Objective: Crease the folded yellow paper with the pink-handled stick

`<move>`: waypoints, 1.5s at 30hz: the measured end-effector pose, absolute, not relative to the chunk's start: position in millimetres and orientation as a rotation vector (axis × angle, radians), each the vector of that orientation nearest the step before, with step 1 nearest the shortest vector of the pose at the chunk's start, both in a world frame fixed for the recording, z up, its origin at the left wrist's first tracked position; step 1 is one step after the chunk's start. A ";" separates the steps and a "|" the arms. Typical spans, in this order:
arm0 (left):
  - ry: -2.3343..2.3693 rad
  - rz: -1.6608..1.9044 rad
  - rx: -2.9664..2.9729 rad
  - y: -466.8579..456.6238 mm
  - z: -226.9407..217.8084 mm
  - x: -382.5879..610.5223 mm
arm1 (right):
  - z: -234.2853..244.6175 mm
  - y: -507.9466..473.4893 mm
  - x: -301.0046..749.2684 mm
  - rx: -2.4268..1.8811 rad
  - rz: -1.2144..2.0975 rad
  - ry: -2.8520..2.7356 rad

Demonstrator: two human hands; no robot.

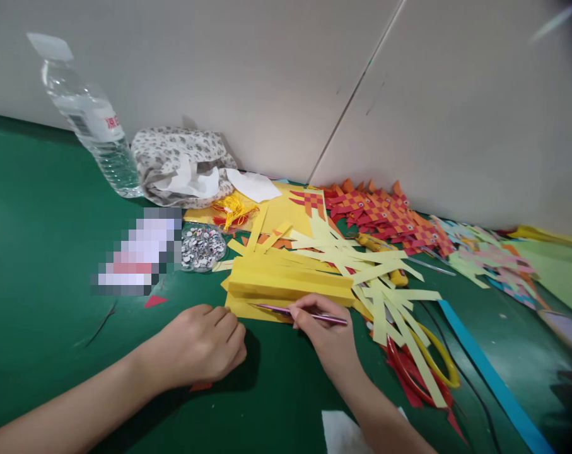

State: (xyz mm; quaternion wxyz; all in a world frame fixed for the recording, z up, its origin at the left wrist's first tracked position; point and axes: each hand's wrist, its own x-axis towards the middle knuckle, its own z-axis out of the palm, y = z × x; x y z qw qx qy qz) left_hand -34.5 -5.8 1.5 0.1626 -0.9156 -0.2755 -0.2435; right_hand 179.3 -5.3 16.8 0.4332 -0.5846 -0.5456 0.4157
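My right hand (326, 331) is closed in a pinch on a thin pink-purple pencil (279, 310) lying across the near edge of a folded yellow paper stack (286, 284). My left hand (203, 343) rests on the green table (44, 252) just left of that stack, fingers curled under near the paper's corner; nothing shows in it. Loose pale-yellow paper strips (371, 271) fan out to the right of the stack.
A water bottle (94, 123) and a patterned cloth pouch (179, 161) stand by the wall. A dish of googly eyes (201, 247), yellow thread (233, 211), woven red-orange paper fish (385, 214), yellow-handled scissors (439, 356), a blue strip (489, 372) and pastel fish (491, 261) lie around.
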 end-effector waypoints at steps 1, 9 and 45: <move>-0.786 -0.696 -2.610 -5.8 1.4 -34.4 | 16.6 -5.3 179.7 -1.456 1.039 -1.346; -0.771 -0.702 -2.608 -4.8 2.2 -34.5 | 12.8 -5.7 182.9 -1.416 1.096 -1.283; -0.545 -0.667 -2.677 -5.6 -4.3 -34.0 | 17.3 -6.8 179.5 -1.390 1.077 -1.456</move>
